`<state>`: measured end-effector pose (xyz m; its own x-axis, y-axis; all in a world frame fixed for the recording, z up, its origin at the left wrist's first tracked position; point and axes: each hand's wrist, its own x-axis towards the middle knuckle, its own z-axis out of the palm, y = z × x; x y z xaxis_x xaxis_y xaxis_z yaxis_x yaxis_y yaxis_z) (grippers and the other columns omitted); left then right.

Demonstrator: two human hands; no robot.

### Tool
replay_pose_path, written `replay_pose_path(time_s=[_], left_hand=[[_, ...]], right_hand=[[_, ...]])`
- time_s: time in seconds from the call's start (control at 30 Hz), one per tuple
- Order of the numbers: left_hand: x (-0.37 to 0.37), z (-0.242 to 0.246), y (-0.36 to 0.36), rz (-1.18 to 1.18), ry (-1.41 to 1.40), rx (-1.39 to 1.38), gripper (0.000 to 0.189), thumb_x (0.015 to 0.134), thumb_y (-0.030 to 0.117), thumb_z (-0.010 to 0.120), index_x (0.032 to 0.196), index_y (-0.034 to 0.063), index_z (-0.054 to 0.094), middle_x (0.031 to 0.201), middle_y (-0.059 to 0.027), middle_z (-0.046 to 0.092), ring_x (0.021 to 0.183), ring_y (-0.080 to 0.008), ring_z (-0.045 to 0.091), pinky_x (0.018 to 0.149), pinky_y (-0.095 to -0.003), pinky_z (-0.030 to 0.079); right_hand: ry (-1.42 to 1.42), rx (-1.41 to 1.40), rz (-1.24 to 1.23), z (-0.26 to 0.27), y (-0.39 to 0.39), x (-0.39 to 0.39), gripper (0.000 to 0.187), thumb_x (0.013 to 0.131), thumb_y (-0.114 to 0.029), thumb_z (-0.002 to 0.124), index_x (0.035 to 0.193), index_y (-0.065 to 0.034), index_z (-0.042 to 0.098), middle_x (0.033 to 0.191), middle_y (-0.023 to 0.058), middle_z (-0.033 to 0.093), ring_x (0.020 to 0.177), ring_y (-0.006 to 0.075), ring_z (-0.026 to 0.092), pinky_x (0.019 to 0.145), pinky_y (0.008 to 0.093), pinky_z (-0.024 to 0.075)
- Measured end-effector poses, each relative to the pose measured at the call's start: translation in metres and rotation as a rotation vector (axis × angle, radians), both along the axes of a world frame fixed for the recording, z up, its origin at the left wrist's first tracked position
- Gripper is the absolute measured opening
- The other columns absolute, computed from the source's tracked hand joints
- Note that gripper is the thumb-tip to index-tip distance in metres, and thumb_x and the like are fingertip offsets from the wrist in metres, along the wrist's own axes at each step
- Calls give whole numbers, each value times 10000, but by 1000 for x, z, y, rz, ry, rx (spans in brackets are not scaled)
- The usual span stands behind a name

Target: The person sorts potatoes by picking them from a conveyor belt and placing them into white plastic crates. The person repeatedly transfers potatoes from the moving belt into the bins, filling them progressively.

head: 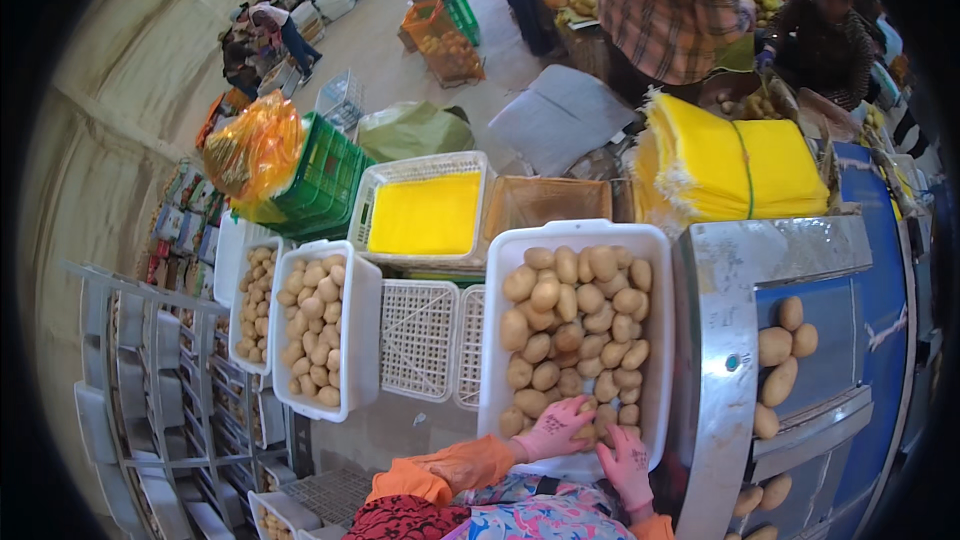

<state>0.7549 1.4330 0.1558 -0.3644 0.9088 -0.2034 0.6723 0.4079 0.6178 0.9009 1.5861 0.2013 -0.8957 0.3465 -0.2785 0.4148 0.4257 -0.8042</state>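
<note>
My left hand [553, 431], in a pink glove with dark print, curls around a potato [587, 431] at the near end of a white plastic tub [661, 330]. My right hand [628, 461], gloved the same way, lies just to the right with its fingertips against the potatoes there. Its palm is turned down, so whether it grips one is hidden. Many tan potatoes [592, 298] fill the tub in a loose layer, and a bit of its pale floor shows between them near my hands.
Right of the tub stands a metal-framed sorter [724, 300] with potatoes [776, 345] on blue belts. To the left are another potato tub [364, 337] and white crates [418, 337]. Yellow mesh bags [735, 165] are stacked beyond. People [667, 7] work farther off.
</note>
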Motion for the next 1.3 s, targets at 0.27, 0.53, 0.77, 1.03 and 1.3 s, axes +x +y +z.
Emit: replay_pose_path(time_s=[0.27,0.53,0.77,1.03,1.3], left_hand=[[35,-72,-33,-86,169,-353,631,672,420,782,1200,123,606,1334,-216,528,1256,-367,504,957,-473,439],[2,-55,-42,-133,179,-240,612,733,372,787,1293,193,618,1401,-211,463,1325,-422,404,1068,-533,348],[-44,-36,-67,-213,111,-307,793,643,512,840,1323,173,611,1430,-204,438,1333,-431,390,1115,-554,306],[-57,-16,-44,-475,128,-617,656,570,498,860,1077,101,733,1493,-227,374,1314,-517,367,1039,-534,402],[-73,-41,-44,-395,-137,-523,625,571,540,833,1040,133,762,1509,-220,367,1314,-503,372,988,-555,418]], right_hand=[[-81,843,327,-155,-11,40,518,841,-488,580,1174,-95,635,1272,187,558,1166,382,512,942,609,385],[-544,237,356,-100,8,-18,567,802,-604,581,1056,-123,739,1147,121,676,1137,314,576,914,508,423],[-565,223,386,-87,-17,-44,637,809,-619,601,1121,-66,657,1053,192,694,1049,338,649,908,470,468],[-642,298,471,-110,-25,-50,654,788,-632,586,1030,-30,665,968,202,720,942,353,689,849,476,494],[-649,86,629,-106,-8,-63,769,799,-678,534,1054,27,706,1045,241,721,958,353,705,865,457,506]])
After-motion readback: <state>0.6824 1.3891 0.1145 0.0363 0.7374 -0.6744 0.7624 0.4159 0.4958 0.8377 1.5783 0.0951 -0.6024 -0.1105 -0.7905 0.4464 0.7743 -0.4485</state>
